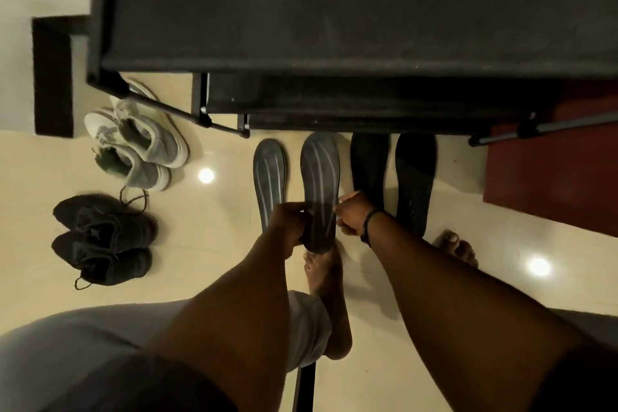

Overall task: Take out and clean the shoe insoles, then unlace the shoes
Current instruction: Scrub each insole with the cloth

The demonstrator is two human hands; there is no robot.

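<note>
From my remote seat I see four insoles already out of the shoes. The left hand (289,224) grips the heel end of a grey striped insole (319,184), fingers curled round its edge, and holds it up so that its toe end points to the black shoe rack (301,10). The right hand (352,214) is at the other edge of the same insole with fingers curled; whether it pinches the insole or only rubs it, I cannot tell. The second grey insole (269,174) lies on the pale floor (217,227) just beside, on the left. Two black insoles (369,167) lie on the right, near the rack and partly under the right wrist.

I judge that the taking out is finished for both pairs, and the cleaning is now in progress or close to its end. The unlacing seems not yet done: the black shoes (103,237) on the left have laces in them, with loose ends on the floor, and the grey-white sneakers (140,147) behind them look also laced, though this is small to see.
</note>
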